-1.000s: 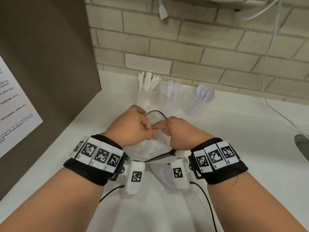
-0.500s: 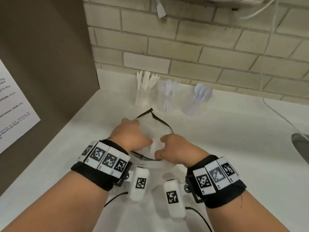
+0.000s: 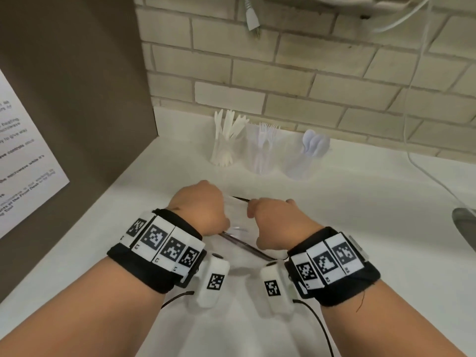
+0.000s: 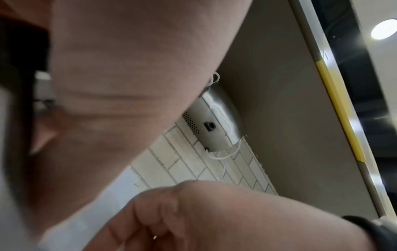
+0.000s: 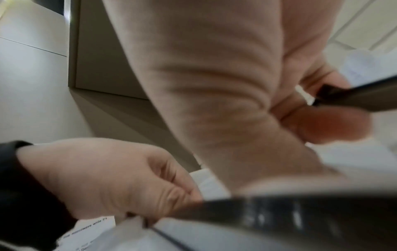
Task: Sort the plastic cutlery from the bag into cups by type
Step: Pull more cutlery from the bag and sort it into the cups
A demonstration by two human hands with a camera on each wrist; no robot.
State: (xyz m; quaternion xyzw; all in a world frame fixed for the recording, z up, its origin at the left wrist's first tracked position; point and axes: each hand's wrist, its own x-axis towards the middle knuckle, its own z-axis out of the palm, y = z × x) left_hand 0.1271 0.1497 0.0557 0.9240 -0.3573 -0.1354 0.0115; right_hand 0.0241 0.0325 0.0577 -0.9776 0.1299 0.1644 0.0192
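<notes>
A clear plastic bag (image 3: 238,215) with a dark zip rim (image 3: 247,248) lies on the white counter (image 3: 360,215) between my hands. My left hand (image 3: 203,210) grips the bag's left side, fingers curled round the rim. My right hand (image 3: 273,222) pinches the right side of the rim (image 5: 300,215), as the right wrist view shows close up. What the bag holds is hidden. At the back stand three clear cups: one with knives (image 3: 226,148), one with forks (image 3: 262,155), one with spoons (image 3: 306,158).
A brown panel (image 3: 77,99) with a paper notice (image 3: 23,161) walls off the left side. A brick wall (image 3: 309,86) runs behind the cups, with a white plug (image 3: 251,16) and a cable (image 3: 412,140) hanging. A metal object (image 3: 466,228) sits at the right edge.
Both hands have come down and toward me with the bag. The rim, spread into a wide loop half a second ago, now looks narrow and stretched between the hands.
</notes>
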